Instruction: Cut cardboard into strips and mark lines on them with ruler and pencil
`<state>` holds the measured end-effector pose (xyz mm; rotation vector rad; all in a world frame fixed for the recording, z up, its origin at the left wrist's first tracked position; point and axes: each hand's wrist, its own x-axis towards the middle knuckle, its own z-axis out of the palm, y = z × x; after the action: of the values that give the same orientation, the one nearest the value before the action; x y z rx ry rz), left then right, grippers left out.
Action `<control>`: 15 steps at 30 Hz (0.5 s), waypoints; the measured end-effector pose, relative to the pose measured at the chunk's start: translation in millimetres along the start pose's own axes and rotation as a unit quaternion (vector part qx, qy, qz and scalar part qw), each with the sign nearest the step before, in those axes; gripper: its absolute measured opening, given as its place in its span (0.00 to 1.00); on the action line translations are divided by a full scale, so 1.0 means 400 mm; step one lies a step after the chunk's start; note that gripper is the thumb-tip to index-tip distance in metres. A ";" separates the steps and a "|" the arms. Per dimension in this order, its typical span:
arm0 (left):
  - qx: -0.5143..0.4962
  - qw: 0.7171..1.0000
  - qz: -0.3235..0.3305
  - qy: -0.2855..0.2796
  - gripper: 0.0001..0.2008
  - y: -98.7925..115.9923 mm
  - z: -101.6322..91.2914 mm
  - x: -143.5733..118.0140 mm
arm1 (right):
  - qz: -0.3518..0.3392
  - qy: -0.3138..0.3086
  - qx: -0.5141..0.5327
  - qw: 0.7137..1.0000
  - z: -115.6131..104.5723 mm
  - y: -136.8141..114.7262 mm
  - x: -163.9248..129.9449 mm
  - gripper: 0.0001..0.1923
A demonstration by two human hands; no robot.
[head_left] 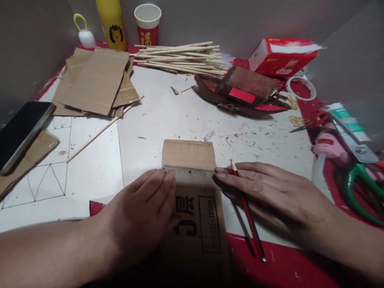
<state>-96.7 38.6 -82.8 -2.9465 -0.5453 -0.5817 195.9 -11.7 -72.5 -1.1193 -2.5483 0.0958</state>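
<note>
A brown cardboard strip (188, 154) with black printing lies on the white sheet in front of me. Across it rests a clear ruler (192, 175). My left hand (144, 208) presses flat on the ruler's left end and the cardboard. At the ruler's right end my right hand (270, 192) lies with fingers stretched out, fingertips touching the ruler. A red and black pencil (250, 218) is tucked between its fingers, tip pointing away from me.
A stack of cardboard pieces (96, 80) and a phone (21, 132) lie at left. Wooden sticks (183, 56), a yellow bottle (112, 24) and a paper cup (147, 24) stand at the back. A cardboard boat model (243, 90), red box (282, 56), tape ring (301, 87) and green scissors (360, 192) are at right.
</note>
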 end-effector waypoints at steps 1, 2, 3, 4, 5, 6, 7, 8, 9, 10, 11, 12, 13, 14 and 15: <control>-0.001 1.000 0.000 0.003 0.18 -0.001 0.000 0.001 | 0.000 -0.003 0.001 1.000 -0.001 0.000 0.002 0.25; -0.002 1.000 0.001 0.005 0.18 -0.001 0.000 0.003 | 0.001 -0.005 0.003 1.000 -0.002 -0.001 0.002 0.25; -0.004 1.000 0.002 0.003 0.18 -0.002 0.000 0.003 | 0.002 -0.004 0.005 1.000 -0.003 0.000 0.001 0.25; -0.007 1.000 0.003 0.001 0.18 -0.002 0.000 0.004 | 0.003 -0.003 0.006 1.000 -0.002 0.000 0.000 0.25; -0.010 1.000 0.004 0.000 0.18 -0.002 0.000 0.004 | 0.005 -0.004 0.007 1.000 0.000 0.001 -0.003 0.26; -0.013 1.000 0.004 0.000 0.18 -0.003 0.000 0.003 | 0.008 -0.004 0.007 1.000 0.003 0.001 -0.006 0.27; -0.016 1.000 0.006 0.003 0.18 -0.003 0.000 0.003 | 0.010 -0.002 0.007 1.000 0.006 0.002 -0.009 0.28; -0.018 1.000 0.007 0.007 0.18 -0.003 0.000 0.002 | 0.012 0.002 0.006 1.000 0.009 0.002 -0.012 0.29; -0.020 1.000 0.008 0.009 0.18 -0.003 0.000 0.002 | 0.013 0.008 0.006 1.000 0.011 0.002 -0.014 0.30; -0.019 1.000 0.006 0.011 0.18 -0.003 0.000 0.001 | 0.016 0.012 0.008 1.000 0.010 0.001 -0.014 0.30; -0.019 1.000 0.005 0.012 0.18 -0.003 0.000 0.001 | 0.020 0.018 0.013 1.000 0.006 -0.001 -0.012 0.29; -0.018 1.000 0.004 0.013 0.18 -0.003 0.001 0.001 | 0.024 0.018 0.024 0.999 -0.002 -0.005 -0.008 0.29; -0.017 1.000 0.004 0.015 0.19 -0.004 0.001 0.002 | 0.037 0.017 0.040 0.998 -0.014 -0.010 -0.001 0.28; -0.016 1.000 0.006 0.017 0.19 -0.004 0.002 0.003 | 0.060 0.025 0.056 0.996 -0.028 -0.016 0.008 0.25; -0.014 1.000 0.009 0.021 0.20 -0.005 0.002 0.004 | 0.088 0.045 0.070 0.993 -0.045 -0.023 0.019 0.21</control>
<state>-95.6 41.2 -82.9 -2.9547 -0.5101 -0.6541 190.9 -14.0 -51.7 -1.2617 -2.3209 0.2576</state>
